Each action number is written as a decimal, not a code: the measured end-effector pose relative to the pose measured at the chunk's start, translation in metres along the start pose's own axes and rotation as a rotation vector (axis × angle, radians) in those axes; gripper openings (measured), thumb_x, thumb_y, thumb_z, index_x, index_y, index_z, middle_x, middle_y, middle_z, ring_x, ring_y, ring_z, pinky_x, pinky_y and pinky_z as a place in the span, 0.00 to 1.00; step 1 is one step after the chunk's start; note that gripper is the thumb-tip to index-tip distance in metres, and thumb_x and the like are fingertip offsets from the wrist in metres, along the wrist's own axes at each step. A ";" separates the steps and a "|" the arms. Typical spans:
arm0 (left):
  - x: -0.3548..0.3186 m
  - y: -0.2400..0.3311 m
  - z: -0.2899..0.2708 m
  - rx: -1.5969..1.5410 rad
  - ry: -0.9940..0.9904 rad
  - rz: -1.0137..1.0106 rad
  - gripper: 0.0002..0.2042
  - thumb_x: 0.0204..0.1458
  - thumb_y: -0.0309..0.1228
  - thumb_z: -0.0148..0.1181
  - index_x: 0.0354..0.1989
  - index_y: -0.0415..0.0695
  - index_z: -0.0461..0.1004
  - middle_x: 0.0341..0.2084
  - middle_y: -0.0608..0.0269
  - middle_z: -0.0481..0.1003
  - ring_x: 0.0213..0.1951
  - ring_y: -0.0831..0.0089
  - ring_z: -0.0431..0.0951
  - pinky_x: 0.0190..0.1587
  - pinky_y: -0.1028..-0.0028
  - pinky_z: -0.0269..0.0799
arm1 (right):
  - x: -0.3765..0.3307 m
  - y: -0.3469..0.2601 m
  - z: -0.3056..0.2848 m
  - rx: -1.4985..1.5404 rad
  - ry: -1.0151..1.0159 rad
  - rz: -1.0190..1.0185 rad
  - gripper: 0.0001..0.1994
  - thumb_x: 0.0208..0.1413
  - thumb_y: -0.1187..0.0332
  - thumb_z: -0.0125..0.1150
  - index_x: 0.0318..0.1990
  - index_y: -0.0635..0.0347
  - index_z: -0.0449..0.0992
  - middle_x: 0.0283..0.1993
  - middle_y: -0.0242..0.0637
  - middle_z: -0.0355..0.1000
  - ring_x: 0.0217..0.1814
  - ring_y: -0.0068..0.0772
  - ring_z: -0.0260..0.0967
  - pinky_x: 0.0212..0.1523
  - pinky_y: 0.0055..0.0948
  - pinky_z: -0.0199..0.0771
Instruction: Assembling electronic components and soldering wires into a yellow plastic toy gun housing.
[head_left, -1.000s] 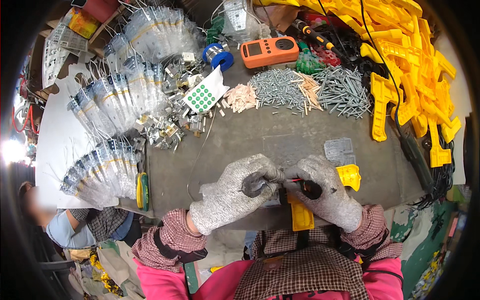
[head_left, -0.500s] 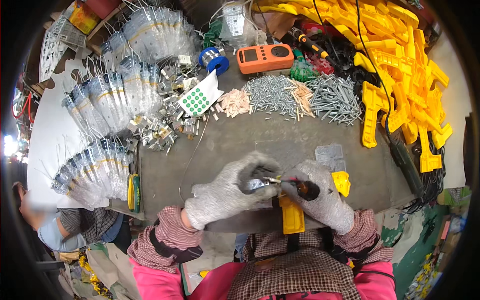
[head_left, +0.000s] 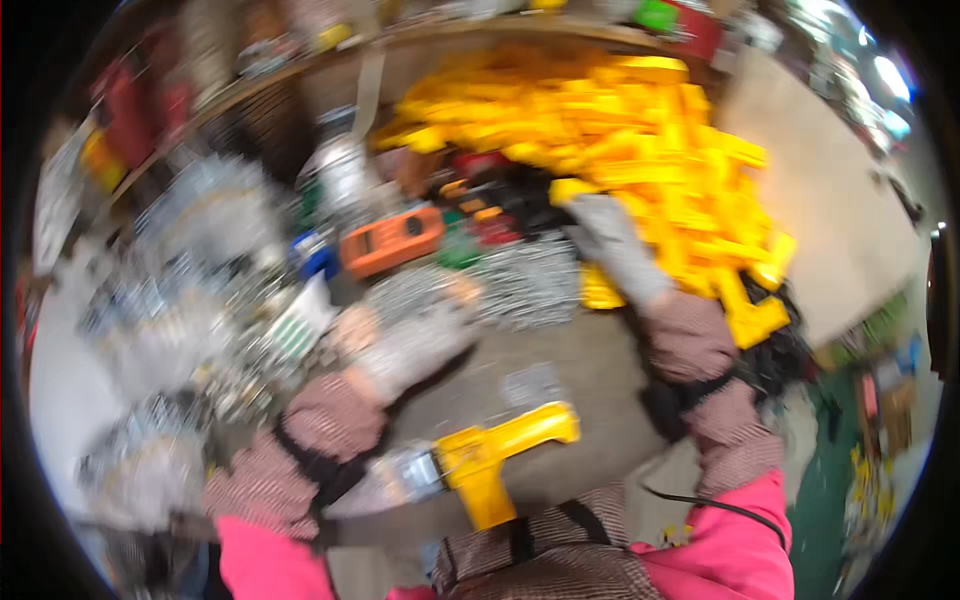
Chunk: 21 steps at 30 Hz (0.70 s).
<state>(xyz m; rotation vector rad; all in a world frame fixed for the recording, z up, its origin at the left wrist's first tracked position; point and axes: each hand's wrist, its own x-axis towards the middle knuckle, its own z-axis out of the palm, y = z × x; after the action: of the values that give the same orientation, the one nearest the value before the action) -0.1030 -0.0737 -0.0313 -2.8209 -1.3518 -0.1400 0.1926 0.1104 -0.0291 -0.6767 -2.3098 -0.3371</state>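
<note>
Right of upper centre, the right hand [head_left: 615,245] is at yellow casings [head_left: 650,120], the left hand [head_left: 420,345] by silvery screws [head_left: 530,285]; grips too blurred to tell. Likely part-fetching, calling for clean picks; one yellow housing [head_left: 485,488] lies lower centre.

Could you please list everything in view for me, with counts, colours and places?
Yellow parts: many, yellow, far right
Handle-shaped piece: one, yellow, near table edge
Clear part: one, transparent, left of that piece
Screws: many, silver, mid-table
Small pieces: many, pale pink, beside left hand
Meter: one, orange, beyond screws
Spool: one, blue, left of meter
Dotted sheet: one, white and green, left of screws
Metal pieces: many, silver, left
Packets: many, clear, far left
Table: one, grey, beneath
Background items: too blurred to count
Left hand: one, grey glove, by screws
Right hand: one, grey glove, by yellow parts
Apron: one, brown checked, bottom
</note>
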 end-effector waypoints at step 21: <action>-0.017 0.000 -0.035 0.049 0.204 -0.093 0.12 0.49 0.27 0.59 0.43 0.44 0.76 0.39 0.57 0.75 0.46 0.58 0.75 0.55 0.61 0.67 | -0.183 0.152 -0.243 -0.313 -0.719 1.345 0.36 0.47 0.49 0.70 0.56 0.70 0.71 0.54 0.59 0.74 0.57 0.54 0.73 0.56 0.39 0.72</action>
<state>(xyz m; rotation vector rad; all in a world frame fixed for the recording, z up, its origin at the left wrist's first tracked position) -0.1159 -0.0887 0.0021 -2.6196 -1.4184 -0.3790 0.5249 0.0671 0.0282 -2.5667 -1.7915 0.2433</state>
